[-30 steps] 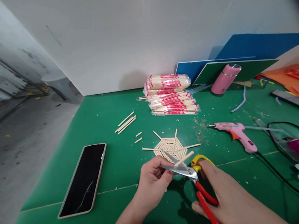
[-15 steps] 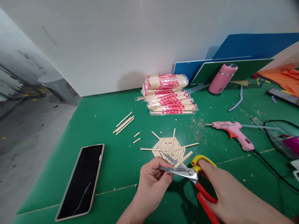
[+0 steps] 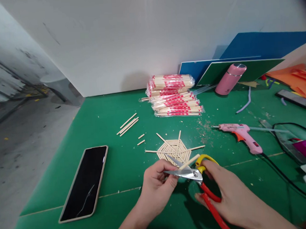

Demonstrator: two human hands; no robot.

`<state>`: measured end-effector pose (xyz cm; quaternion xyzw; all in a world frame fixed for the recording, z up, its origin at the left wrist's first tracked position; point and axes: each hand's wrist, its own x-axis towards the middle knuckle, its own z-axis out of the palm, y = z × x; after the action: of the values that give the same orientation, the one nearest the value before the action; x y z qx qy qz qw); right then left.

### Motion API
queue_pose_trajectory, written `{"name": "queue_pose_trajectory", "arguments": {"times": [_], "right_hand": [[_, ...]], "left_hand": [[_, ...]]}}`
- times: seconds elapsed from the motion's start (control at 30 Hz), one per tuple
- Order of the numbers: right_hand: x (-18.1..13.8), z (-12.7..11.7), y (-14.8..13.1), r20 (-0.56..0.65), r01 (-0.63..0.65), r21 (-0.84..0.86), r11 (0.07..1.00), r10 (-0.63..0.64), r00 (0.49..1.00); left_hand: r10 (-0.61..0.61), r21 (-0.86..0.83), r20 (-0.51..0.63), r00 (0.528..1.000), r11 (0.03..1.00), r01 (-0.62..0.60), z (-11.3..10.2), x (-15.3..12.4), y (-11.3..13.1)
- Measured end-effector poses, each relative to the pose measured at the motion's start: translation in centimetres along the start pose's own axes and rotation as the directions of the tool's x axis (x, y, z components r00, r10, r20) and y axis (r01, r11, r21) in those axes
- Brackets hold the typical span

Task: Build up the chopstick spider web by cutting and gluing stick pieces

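Note:
My left hand pinches a pale wooden stick between thumb and fingers, its free end slanting up to the right. My right hand is wrapped round the handles of a pair of scissors, one yellow and red, the other red. The blades are apart, and the stick lies between them near the pivot. Just behind the blades, a web-shaped piece of wooden sticks lies flat on the green table, its lower edge partly hidden by my left hand and the scissors.
Loose sticks and two short offcuts lie left of the web. Bagged sticks are piled behind it. A phone lies at the left. A pink glue gun with a cord and a pink bottle are at the right.
The scissors and the stick stay in nearly the same place. My right thumb has shifted on the red handle. The whole view has moved slightly.

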<state>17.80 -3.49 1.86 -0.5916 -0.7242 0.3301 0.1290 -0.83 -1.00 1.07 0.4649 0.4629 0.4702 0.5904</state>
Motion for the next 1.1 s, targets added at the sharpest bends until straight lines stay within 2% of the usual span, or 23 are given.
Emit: {"name": "queue_pose_trajectory", "arguments": {"times": [0.2, 0.4, 0.57, 0.8, 1.1], "right_hand": [[0.0, -0.6, -0.4, 0.108, -0.016, 0.041, 0.999, 0.012, 0.994], [0.1, -1.2, -0.6, 0.114, -0.019, -0.025, 1.0, 0.022, 0.993], [-0.1, -1.5, -0.8, 0.134, -0.01, -0.01, 1.0, 0.011, 0.991], [-0.3, -1.1, -0.8, 0.117, 0.001, 0.083, 0.997, -0.011, 0.993], [-0.2, -0.9, -0.6, 0.125, -0.022, 0.073, 0.997, 0.012, 0.992]], "left_hand": [[-0.025, -0.068, 0.04, 0.999, 0.997, 0.028, -0.1, 0.0, -0.2], [-0.018, -0.088, 0.087, 0.996, 0.996, 0.026, -0.2, -0.1, -0.6], [-0.03, -0.117, 0.136, 0.99, 0.992, 0.046, 0.0, -0.1, -0.3], [-0.005, -0.11, 0.149, 0.989, 0.994, 0.021, 0.2, -0.2, 0.3], [0.001, -0.148, 0.134, 0.991, 0.989, 0.019, -0.1, -0.1, 0.2]]}}
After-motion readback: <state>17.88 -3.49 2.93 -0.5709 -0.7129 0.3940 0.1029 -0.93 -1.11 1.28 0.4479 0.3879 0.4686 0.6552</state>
